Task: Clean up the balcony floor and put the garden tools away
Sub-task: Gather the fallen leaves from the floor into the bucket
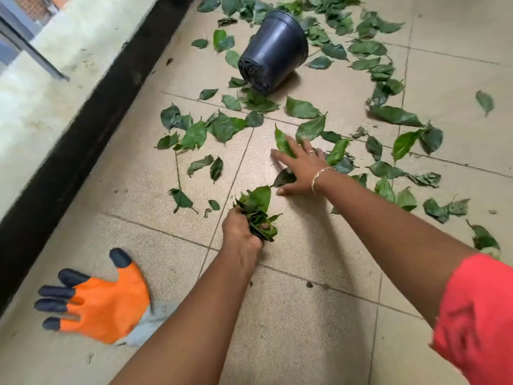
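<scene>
Green leaves (194, 134) scattered, bunch (258, 215) in left hand (241, 234)

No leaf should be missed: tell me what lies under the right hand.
A bright leaf and a dark leaf poke out from under the right hand; whatever its palm covers is hidden.

Green leaves (302, 108); black pot (273, 48); orange glove (108, 304), black fingertips; beige tiles (305, 329); red sleeve (477, 318).
</scene>
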